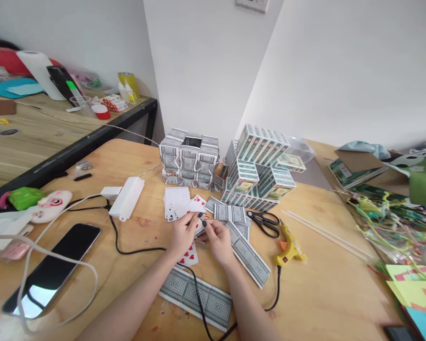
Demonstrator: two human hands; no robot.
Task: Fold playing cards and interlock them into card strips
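My left hand (183,233) and my right hand (218,238) meet over the middle of the table, pinching a playing card (199,229) between their fingertips. Most of that card is covered by my fingers. Below them lies a heart card (190,256), face up. Just behind are loose face-up cards (176,201). Joined strips of patterned card backs lie close by: one angled strip (250,258) to the right of my right hand, and one long strip (199,298) under my forearms. A box-like structure of cards (190,158) stands at the back.
Stacked card packs (259,166) rise at the back right. Black scissors (264,222) and a yellow glue gun (288,246) lie right, beside white glue sticks (326,234). A black cable (199,293) crosses the front. At left are a phone (53,270) and a white power strip (128,198).
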